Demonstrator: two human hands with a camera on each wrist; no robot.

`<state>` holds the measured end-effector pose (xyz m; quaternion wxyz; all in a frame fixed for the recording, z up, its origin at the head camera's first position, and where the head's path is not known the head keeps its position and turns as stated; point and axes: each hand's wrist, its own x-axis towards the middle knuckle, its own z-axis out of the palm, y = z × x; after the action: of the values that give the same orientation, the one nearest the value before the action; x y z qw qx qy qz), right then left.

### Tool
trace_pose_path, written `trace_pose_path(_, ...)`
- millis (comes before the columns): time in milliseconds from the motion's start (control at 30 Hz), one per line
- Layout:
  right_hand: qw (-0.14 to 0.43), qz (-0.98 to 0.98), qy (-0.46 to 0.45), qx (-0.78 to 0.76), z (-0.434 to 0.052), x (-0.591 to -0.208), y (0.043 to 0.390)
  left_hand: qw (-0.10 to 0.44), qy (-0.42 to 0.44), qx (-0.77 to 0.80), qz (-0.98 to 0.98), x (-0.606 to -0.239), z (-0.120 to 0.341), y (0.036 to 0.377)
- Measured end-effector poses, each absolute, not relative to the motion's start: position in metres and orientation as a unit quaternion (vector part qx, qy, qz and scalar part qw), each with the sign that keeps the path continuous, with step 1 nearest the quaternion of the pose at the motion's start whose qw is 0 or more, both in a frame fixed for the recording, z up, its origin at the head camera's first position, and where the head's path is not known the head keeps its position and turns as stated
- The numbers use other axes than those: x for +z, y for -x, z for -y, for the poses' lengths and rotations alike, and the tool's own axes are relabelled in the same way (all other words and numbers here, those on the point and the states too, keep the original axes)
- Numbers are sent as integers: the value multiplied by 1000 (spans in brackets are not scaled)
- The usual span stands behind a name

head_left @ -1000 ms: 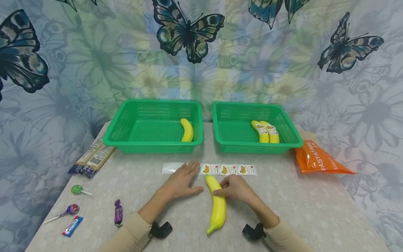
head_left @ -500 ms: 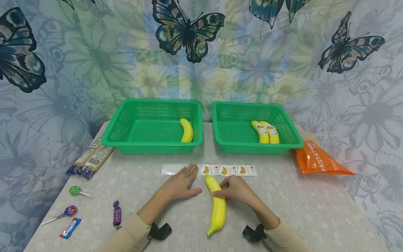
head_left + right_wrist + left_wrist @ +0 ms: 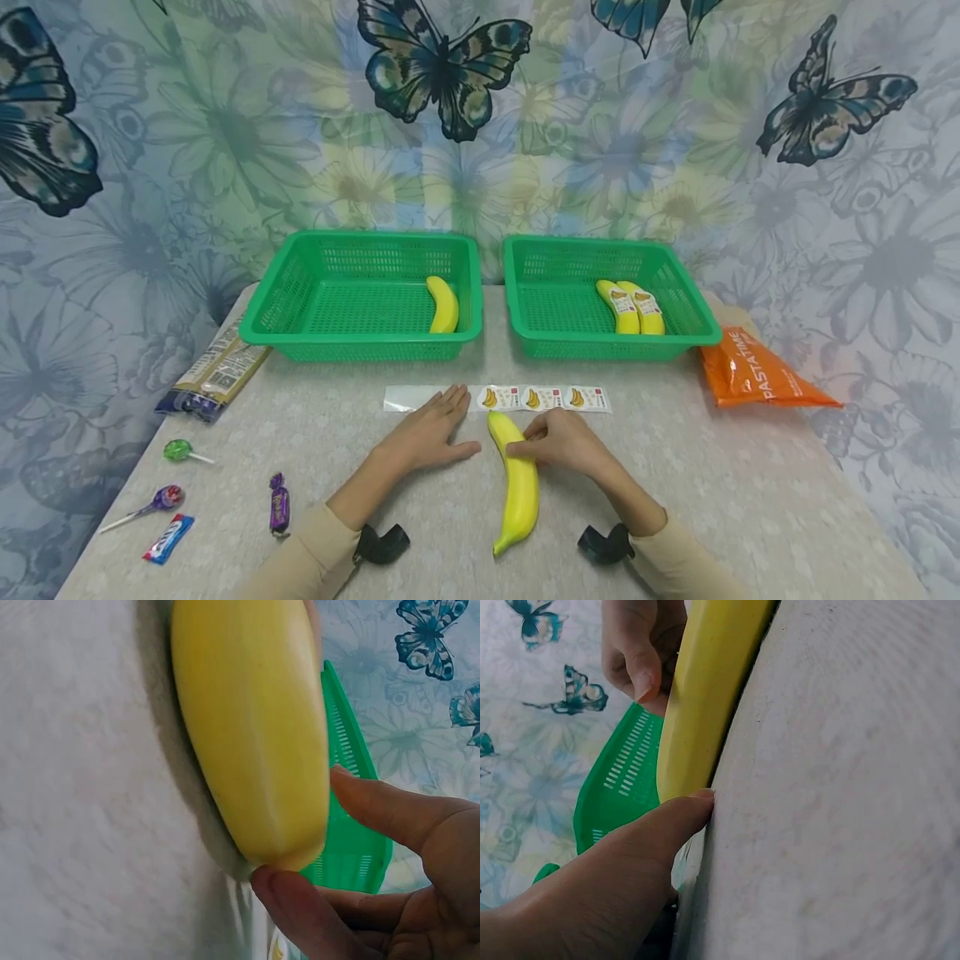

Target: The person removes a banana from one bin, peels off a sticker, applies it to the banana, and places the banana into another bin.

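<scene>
A yellow banana [image 3: 519, 492] lies lengthwise on the table between the hands. My right hand [image 3: 562, 442] grips its upper part from the right, thumb over the top and fingers curled at its side. In the right wrist view the thumb [image 3: 375, 802] and a fingertip meet the banana [image 3: 251, 735] near its end. My left hand [image 3: 431, 433] lies flat, fingers straight, across a sticker strip [image 3: 408, 398]. Three banana-printed stickers [image 3: 542, 398] show on the strip's right part; the hand hides some of it. In the left wrist view the left thumb [image 3: 682, 817] is close to the banana's end.
Behind stand two green baskets: the left basket [image 3: 360, 350] holds one plain banana [image 3: 442, 306], the right basket [image 3: 615, 346] two stickered bananas [image 3: 630, 308]. An orange bag [image 3: 757, 375] lies right. At left are a gold package [image 3: 217, 367], lollipops [image 3: 177, 450] and wrapped sweets [image 3: 279, 504].
Both hands and the banana keep practically the same places. The head view has shifted slightly, so the whole scene sits a little higher in the picture.
</scene>
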<state>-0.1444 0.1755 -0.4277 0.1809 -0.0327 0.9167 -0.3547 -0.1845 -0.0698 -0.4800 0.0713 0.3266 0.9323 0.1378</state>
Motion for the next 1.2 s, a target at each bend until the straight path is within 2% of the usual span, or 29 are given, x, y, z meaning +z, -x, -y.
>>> trace_pose_path(233,146,-918,20,-367,-182,-423,151,82,-318,142,-934,-477,69,184)
trace_pose_path(600,73,-922,151,-348,-181,-424,191,76,-320,150,-932,-479,70,185)
trace_pose_path(867,75,-936,208,-274,-160,-437,223,81,-327,160,-928,-481,73,186)
trace_pose_path(1200,95,-943,239,-211,-147,-442,239,86,-332,160,-926,-479,73,187)
